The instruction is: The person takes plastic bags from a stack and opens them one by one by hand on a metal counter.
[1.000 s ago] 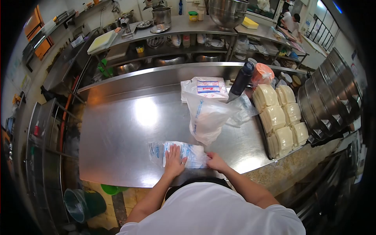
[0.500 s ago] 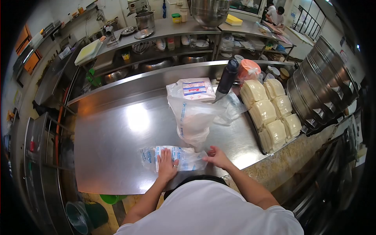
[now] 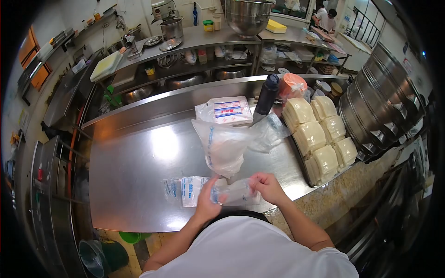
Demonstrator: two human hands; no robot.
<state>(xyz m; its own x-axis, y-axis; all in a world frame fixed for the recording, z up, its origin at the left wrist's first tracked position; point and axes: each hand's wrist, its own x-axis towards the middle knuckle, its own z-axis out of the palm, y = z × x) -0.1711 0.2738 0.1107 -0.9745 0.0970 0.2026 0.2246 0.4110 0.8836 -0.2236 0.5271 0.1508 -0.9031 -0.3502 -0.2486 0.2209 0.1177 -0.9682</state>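
Observation:
A pack of clear plastic bags (image 3: pixel 189 191) with blue print lies on the steel table near my body. My right hand (image 3: pixel 268 186) is closed in a pinch on the edge of a clear plastic bag (image 3: pixel 238 189). My left hand (image 3: pixel 210 202) has the other end of this bag between thumb and fingers, over the right part of the pack. The bag stretches between both hands, slightly blurred. Just beyond them stands a larger whitish plastic bag (image 3: pixel 225 148), its contents unclear. Behind it lies a white wrapped package (image 3: pixel 226 111) with a blue and red label.
On the right, a tray holds several stacks of pale wrapped squares (image 3: pixel 311 139), next to tall stacked steel steamers (image 3: pixel 380 102). A dark bottle (image 3: pixel 267 95) and an orange bag (image 3: pixel 293 86) stand at the back. A person (image 3: pixel 326 21) works far behind.
My left hand has come off the pack and moved right to the clear bag. My right hand has shifted slightly right, drawing the bag out between both hands.

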